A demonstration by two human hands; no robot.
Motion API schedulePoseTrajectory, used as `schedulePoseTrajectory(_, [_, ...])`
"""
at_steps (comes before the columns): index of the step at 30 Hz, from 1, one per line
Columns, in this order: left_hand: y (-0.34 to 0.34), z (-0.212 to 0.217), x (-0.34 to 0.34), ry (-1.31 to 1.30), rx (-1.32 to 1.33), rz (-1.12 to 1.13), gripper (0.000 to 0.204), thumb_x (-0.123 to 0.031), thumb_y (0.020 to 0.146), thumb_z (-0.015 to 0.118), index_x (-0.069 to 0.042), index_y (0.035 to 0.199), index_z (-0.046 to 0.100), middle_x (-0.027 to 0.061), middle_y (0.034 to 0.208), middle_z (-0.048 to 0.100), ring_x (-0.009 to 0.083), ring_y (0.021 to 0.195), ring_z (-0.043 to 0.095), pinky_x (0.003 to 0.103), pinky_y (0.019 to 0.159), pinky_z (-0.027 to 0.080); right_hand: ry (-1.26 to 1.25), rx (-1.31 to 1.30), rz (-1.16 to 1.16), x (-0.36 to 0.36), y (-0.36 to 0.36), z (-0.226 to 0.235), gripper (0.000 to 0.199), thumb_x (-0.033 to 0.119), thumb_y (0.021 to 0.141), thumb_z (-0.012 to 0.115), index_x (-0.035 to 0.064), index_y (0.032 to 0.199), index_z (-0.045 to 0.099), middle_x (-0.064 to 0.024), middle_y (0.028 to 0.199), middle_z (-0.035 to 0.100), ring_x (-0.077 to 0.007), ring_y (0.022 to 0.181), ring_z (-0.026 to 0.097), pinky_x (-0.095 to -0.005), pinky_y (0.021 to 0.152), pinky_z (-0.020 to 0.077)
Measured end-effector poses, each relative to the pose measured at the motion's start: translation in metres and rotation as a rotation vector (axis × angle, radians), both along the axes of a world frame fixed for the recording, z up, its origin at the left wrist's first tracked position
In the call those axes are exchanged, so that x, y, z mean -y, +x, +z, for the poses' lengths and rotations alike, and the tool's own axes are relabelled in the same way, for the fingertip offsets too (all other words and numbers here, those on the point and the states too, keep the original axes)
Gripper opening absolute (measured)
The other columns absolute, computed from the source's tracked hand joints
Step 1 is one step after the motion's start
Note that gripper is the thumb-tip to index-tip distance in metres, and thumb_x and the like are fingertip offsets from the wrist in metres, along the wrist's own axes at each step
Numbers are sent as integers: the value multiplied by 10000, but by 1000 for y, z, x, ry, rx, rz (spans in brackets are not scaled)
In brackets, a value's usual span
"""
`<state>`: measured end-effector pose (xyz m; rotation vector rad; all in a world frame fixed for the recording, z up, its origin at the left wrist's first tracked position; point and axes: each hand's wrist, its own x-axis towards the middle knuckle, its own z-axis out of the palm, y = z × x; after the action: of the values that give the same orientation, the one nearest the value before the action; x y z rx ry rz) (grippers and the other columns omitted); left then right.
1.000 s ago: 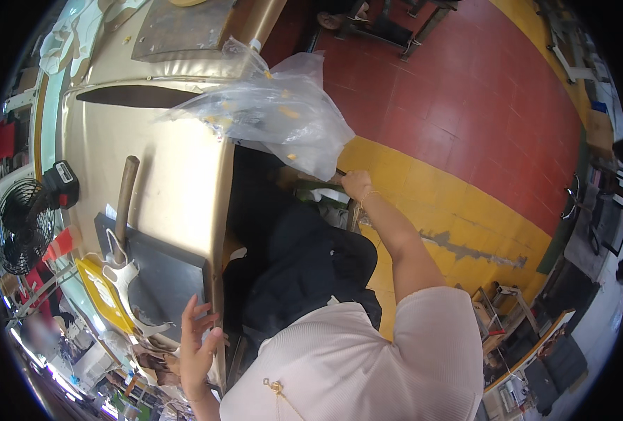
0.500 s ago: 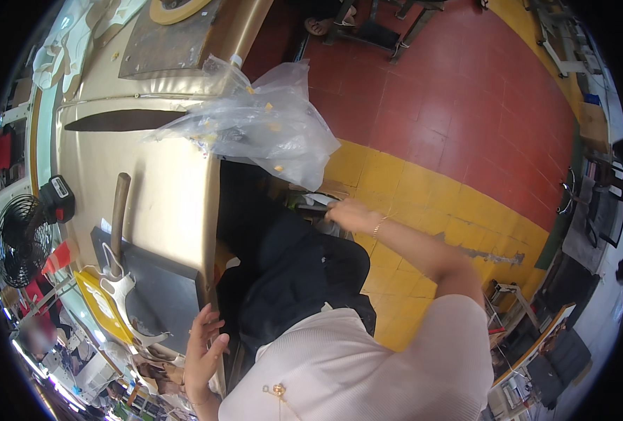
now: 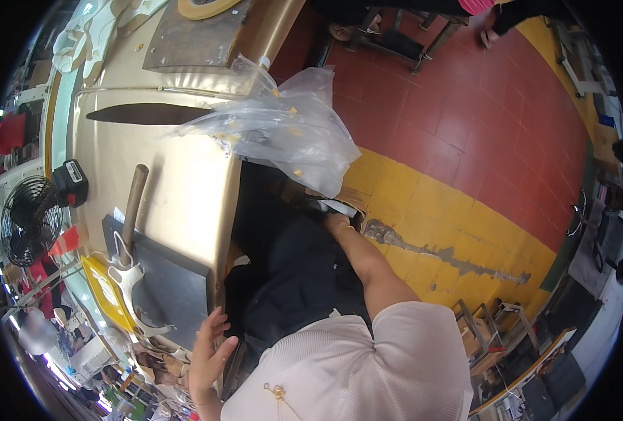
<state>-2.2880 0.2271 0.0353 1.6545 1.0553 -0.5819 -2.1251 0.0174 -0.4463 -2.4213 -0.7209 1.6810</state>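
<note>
My left hand [image 3: 212, 347] is raised beside the table edge, fingers apart and holding nothing. Closest to it is a dark flat slab [image 3: 175, 284] on the table. A wooden handle [image 3: 135, 203] rises over that slab, next to a white cut-out piece [image 3: 128, 286] and a yellow tray-like item [image 3: 106, 291]. Down to the right of my lap, my right hand [image 3: 337, 223] reaches into a container holding white sheets [image 3: 338, 208] and brown cardboard. Its fingers are hidden in there.
A clear plastic bag [image 3: 290, 130] with yellow bits hangs over the table edge. Beside it lies a dark pointed strip [image 3: 149, 114]. A small black fan [image 3: 27, 221] stands at the left. Farther off are a wooden board [image 3: 192, 42] and another person's foot [image 3: 490, 38].
My right hand has gone lower into the container, its arm swinging inward to the left. My left hand stays raised and open. The view has shifted, and a person's foot appears at the top.
</note>
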Motion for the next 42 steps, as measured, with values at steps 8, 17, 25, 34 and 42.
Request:
schedulePoseTrajectory(8, [2,0,3,30,-26,-22,682,-122,896,720,-22,1494,406,213,1393,527,303,1239,562,410,1073,433,271,138,163,17,56,93,436,235,961,550,57,1359,560,-162,1267,649,-343,1166,633,-443,980,488])
schedulePoseTrajectory(17, [1,0,7,-15,-38,22,692,-158,889,739,-35,1490,417,202,1374,544,297,1220,574,410,1052,443,98,1,-68,48,92,66,570,12,880,533,140,1434,506,-223,1432,519,-327,1317,533,-390,1048,448])
schedulePoseTrajectory(25, [9,5,7,16,8,-97,660,-284,932,705,-32,1478,432,208,1331,562,300,1189,590,392,1025,463,278,-35,-130,36,88,93,526,62,882,549,107,1405,537,-206,1235,659,-349,1167,630,-431,947,498])
schedulePoseTrajectory(34, [-11,-14,10,75,91,-213,694,-465,997,568,-61,1520,357,253,1385,513,397,1266,519,414,1099,396,368,206,250,-5,116,125,543,186,901,553,114,1436,498,-216,1299,603,-365,1212,584,-460,993,455])
schedulePoseTrajectory(42, [-43,-43,22,64,175,-137,713,-508,998,554,-79,1528,344,285,1311,526,419,1204,542,430,1070,413,460,446,447,-88,119,161,580,296,917,556,119,1462,463,-225,1357,553,-379,1251,544,-484,1033,418])
